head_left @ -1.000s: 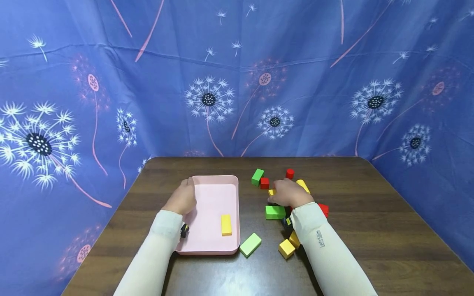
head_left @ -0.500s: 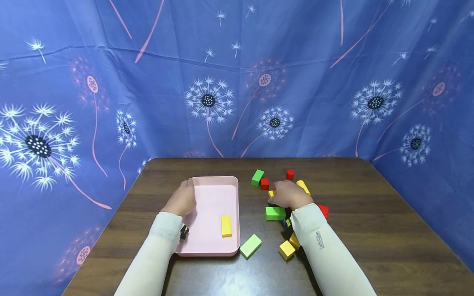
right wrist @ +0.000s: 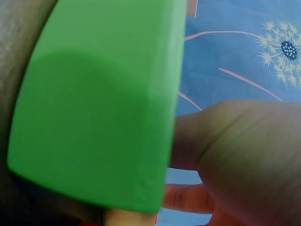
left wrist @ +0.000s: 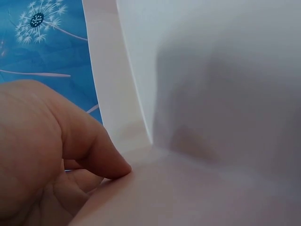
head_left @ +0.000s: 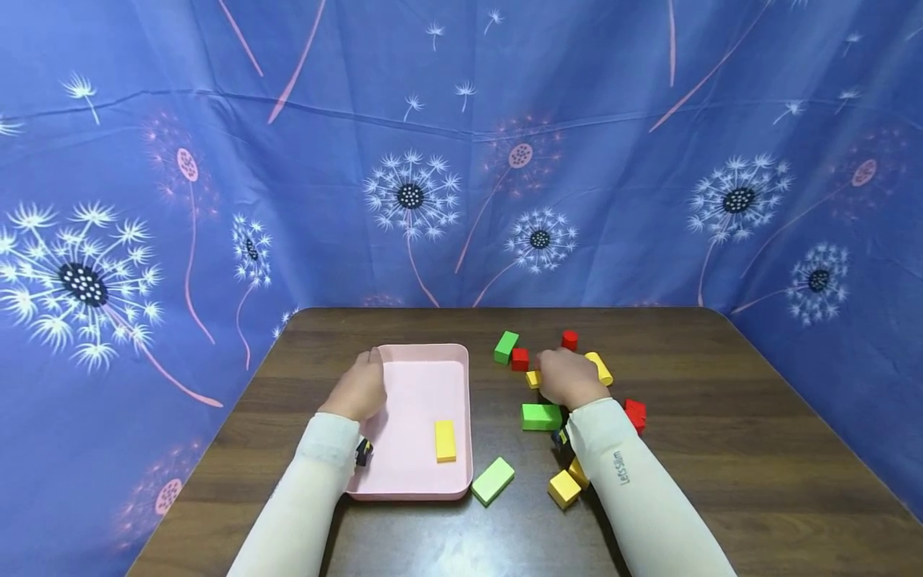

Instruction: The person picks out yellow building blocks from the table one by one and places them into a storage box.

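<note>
At the left of the head view, my left hand (head_left: 358, 386) grips the left wall of a shallow pink tray (head_left: 424, 494). The left wrist view shows its thumb (left wrist: 110, 155) curled over the tray's rim. A yellow rectangular block (head_left: 445, 441) lies in the tray. My right hand (head_left: 571, 378) is down among toy blocks, beside a small yellow block (head_left: 534, 379) and behind a green block (head_left: 541, 417). That green block (right wrist: 99, 108) fills much of the right wrist view and covers the right fingertips, so whether they hold anything is hidden.
Around the right hand lie a green block (head_left: 506, 347), a red cube (head_left: 520, 359), a red cylinder (head_left: 570, 340), a yellow cylinder (head_left: 599, 368) and red pieces (head_left: 635, 415). Closer in are a light green block (head_left: 493, 481) and a yellow cube (head_left: 564, 489). Blue cloth (head_left: 461, 200) hangs behind the table.
The fingers of my right hand, spread out by the small yellow block before, now are drawn in, and more of that block shows. My left hand and the tray stay put; the head view shifts slightly.
</note>
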Motion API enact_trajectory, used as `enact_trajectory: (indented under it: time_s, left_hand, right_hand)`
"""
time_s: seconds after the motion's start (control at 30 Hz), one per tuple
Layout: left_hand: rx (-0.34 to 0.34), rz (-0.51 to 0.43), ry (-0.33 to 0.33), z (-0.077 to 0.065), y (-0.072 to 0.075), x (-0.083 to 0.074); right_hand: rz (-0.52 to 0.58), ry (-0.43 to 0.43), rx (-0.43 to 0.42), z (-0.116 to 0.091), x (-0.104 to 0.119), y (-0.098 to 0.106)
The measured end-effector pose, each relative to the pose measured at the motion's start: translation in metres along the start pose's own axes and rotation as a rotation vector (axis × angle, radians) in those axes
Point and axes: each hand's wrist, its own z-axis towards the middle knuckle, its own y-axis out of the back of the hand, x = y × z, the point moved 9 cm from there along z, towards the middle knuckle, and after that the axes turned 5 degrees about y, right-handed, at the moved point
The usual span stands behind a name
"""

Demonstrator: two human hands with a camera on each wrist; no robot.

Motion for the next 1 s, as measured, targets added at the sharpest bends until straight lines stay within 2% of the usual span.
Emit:
enact_trajectory:
  time_s: [0.53, 0.67, 0.83, 0.9, 1.0]
  left_hand:
    - [-0.004, 0.013, -0.014, 0.000, 0.002, -0.002]
    - [-0.002, 0.008, -0.030, -0.002, 0.001, 0.001]
    - [0.011, 0.011, 0.005, -0.005, 0.001, 0.007]
    - [0.015, 0.008, 0.007, -0.005, 0.001, 0.007]
    - [0.014, 0.009, -0.026, -0.001, 0.001, 0.001]
  right_hand:
    - [0.007, -0.045, -0.026, -0.003, -0.006, 0.004]
    - [-0.030, -0.058, -0.044, -0.001, -0.004, 0.000]
    - [-0.087, -0.005, -0.041, 0.003, 0.006, -0.003]
    - [-0.121, 0.010, -0.042, 0.003, 0.007, -0.002]
    - [-0.172, 0.001, -0.043, 0.001, 0.004, 0.001]
